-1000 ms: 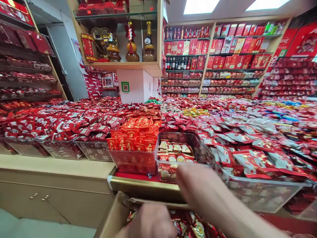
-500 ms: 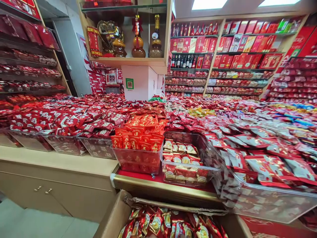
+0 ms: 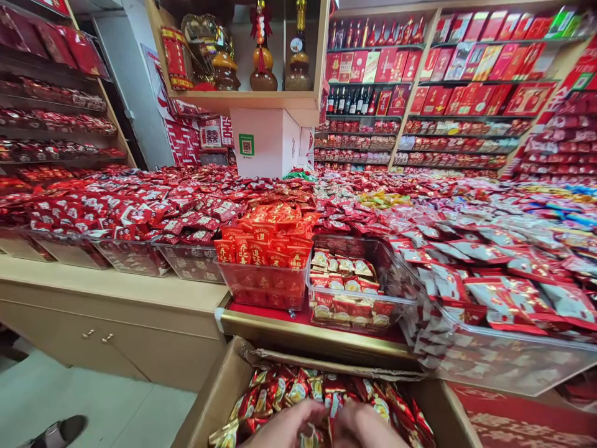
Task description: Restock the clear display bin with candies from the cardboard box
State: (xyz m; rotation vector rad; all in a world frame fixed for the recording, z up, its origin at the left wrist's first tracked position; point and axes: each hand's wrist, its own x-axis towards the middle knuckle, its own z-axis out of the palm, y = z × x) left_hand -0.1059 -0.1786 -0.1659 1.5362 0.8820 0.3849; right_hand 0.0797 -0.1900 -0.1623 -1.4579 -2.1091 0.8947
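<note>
Fingers of my left hand (image 3: 284,428) and right hand (image 3: 368,429) meet low over the cardboard box (image 3: 217,401), too blurred for me to tell whether they pinch anything. Red-and-gold candy packets (image 3: 298,389) fill the box, jumbled, mostly lying lengthwise away from me. Beyond the box's far flap, the worktop (image 3: 303,336) edge carries a half-full clear tub (image 3: 395,270). Left of the box, the floor (image 3: 93,398) lies open.
</note>
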